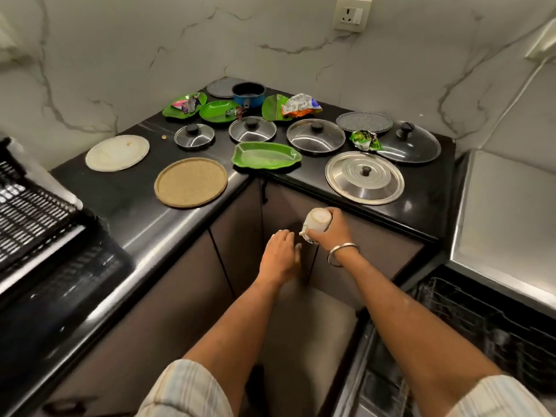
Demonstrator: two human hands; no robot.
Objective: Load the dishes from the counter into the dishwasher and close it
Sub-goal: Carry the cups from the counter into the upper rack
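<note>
Far left: black slatted plastic crate [27, 203] sits on the black polished corner desk [135, 206].

On desk, L to R:
- round white flat plate [117, 152], small crumbs on it.
- round tan cork-textured plate [191, 182], near front edge.
- small steel-rimmed glass lid w/ black knob [194, 136].
- three green leaf-shaped plastic plates at back [216, 112], crumpled wrappers lying in them.
- blue saucepan w/ dark inside [248, 93] behind them, beside a grey round plate [221, 87] in the corner.
- second glass lid w/ black knob [252, 129], mid-row.
- green leaf-shaped tray [266, 155], overhanging the inner desk corner a bit.
- orange-white crumpled snack bag [301, 105] on the rightmost green plate.
- third, larger glass lid [315, 135].
- wide ridged steel lid w/ black knob [364, 177], near front edge.
- green crumpled wrapper [365, 140], between lids.
- grey speckled round plate [364, 122] behind it.
- dark domed lid w/ black knob [407, 142], far right.

Below desk, in front of brown cupboard doors [240, 242]:
- left hand [279, 255] fingers loosely extended, holds nothing, just beside the mug.
- right hand [331, 228] grips a white ceramic mug [316, 225], mug tilted on its side, mouth twd camera; metal bangle [343, 253] on wrist.

Lower right: open dishwasher w/ dark wire rack [481, 323], under steel surface [505, 212].
</note>
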